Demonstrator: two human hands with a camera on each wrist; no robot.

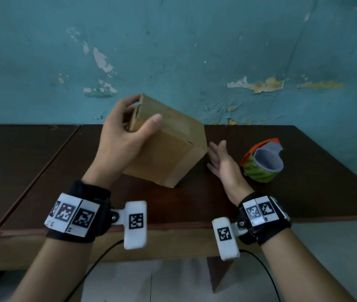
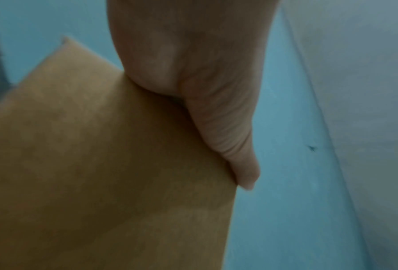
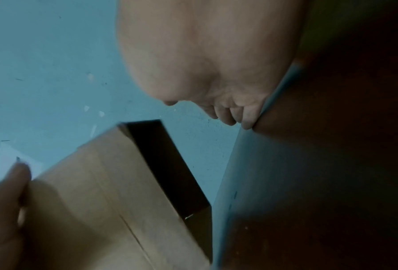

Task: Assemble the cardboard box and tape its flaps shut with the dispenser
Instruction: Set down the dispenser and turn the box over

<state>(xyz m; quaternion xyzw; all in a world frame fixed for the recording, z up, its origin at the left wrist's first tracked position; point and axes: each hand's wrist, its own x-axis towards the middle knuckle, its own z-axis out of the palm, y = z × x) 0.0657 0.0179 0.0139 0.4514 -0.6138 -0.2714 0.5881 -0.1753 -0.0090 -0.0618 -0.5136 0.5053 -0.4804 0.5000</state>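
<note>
The brown cardboard box (image 1: 169, 149) is tilted, with its lower edge on the dark wooden table (image 1: 42, 171). My left hand (image 1: 125, 136) grips its raised left end, thumb across the near face and fingers curled over the far side. The left wrist view shows that thumb (image 2: 216, 118) pressed on the box's (image 2: 100, 173) edge. My right hand (image 1: 221, 162) is open with straight fingers beside the box's right corner; whether it touches is unclear. In the right wrist view the right hand (image 3: 204, 64) sits apart from the box (image 3: 105, 210), whose face shows a flap seam.
The tape dispenser (image 1: 262, 164), orange with a green striped roll, lies on the table just right of my right hand. A peeling blue wall (image 1: 195, 51) rises directly behind the table. The table's front edge is near my wrists.
</note>
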